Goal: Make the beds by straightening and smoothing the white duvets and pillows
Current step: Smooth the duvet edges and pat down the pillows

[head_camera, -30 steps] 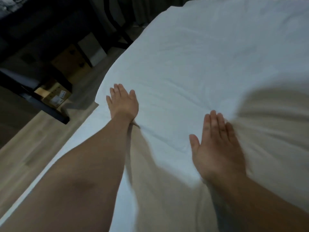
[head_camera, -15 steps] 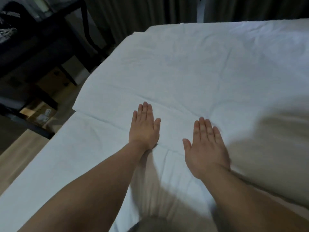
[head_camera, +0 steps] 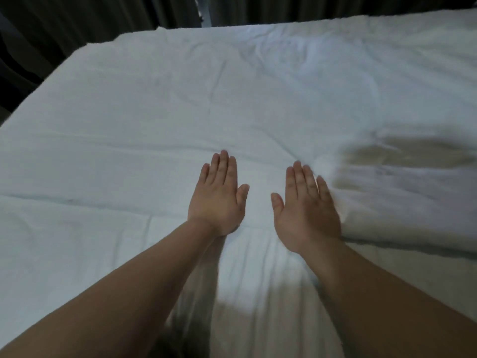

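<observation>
A white duvet covers the bed and fills most of the head view, with soft creases across it. Its near edge runs as a fold from the left side toward the hands. My left hand lies flat, palm down, on the duvet near that fold, fingers straight and together. My right hand lies flat beside it, a hand's width to the right, fingers straight. A raised, puffed bulge of duvet sits just right of my right hand. Below the hands the white sheet shows fine wrinkles.
Dark curtains hang along the far side of the bed. The bed's far left corner drops off into a dark gap by the curtains.
Both hands have come together toward the middle of the bed, sliding flat over the duvet. The view has swung right, so the desk and boxes on the left are out of sight.
</observation>
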